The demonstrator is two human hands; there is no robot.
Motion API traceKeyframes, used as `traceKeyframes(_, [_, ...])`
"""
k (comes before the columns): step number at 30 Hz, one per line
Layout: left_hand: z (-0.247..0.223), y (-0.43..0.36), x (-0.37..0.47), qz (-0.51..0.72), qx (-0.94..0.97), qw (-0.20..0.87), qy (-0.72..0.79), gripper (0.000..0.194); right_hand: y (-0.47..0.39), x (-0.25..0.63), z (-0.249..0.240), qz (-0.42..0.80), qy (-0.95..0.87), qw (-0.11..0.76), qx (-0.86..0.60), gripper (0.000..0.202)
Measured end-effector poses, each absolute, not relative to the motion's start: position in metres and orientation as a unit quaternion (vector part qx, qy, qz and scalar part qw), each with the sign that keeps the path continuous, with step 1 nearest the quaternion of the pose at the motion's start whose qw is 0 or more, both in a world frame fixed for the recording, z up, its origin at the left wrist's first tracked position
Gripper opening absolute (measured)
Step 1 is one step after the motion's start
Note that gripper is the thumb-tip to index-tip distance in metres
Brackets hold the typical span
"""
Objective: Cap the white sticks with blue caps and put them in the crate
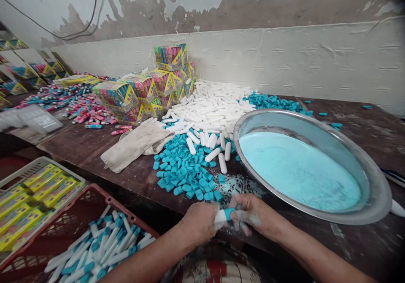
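Observation:
My left hand point(202, 219) is closed around a white tube point(220, 216) near the table's front edge. A blue cap point(229, 213) sits on the tube's right end, and the fingers of my right hand point(247, 213) pinch it. Powder coats the fingers of both hands. Just beyond my hands lies a pile of loose blue caps point(190, 164), with a heap of white tubes point(215, 105) behind it. At the right, a metal basin point(376, 190) holds light blue powder point(297, 169).
A beige cloth point(136, 145) lies left of the caps. Packed display boxes point(142, 88) stand behind it. A red crate point(98, 194) with capped tubes point(107, 240) and a pale tray point(44, 160) of yellow packs are at the lower left. More blue caps point(275, 102) lie behind the basin.

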State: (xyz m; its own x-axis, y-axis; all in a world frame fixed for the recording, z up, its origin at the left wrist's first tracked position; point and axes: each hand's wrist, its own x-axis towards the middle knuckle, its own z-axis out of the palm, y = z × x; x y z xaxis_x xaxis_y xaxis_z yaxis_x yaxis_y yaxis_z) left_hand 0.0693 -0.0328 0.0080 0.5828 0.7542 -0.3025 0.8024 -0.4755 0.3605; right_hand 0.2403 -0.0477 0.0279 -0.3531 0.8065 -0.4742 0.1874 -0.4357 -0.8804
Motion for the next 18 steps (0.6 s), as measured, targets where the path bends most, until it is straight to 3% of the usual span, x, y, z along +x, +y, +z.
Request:
traceKeyframes(8, [0.013,-0.033,0.077,-0.076,0.852,0.211,0.473,0.023,-0.046,0.230,0.015,0.614,-0.492,0.279,-0.551,0.005])
traceKeyframes(16, [0.013,-0.029,0.063,-0.029,0.845,0.205,0.493,0.020,-0.028,0.232,0.038,0.577,-0.609,0.208,-0.503,0.004])
traceKeyframes(18, [0.016,-0.025,0.052,0.004,0.830,0.209,0.517,0.023,-0.010,0.232,0.038,0.527,-0.651,0.215,-0.502,0.015])
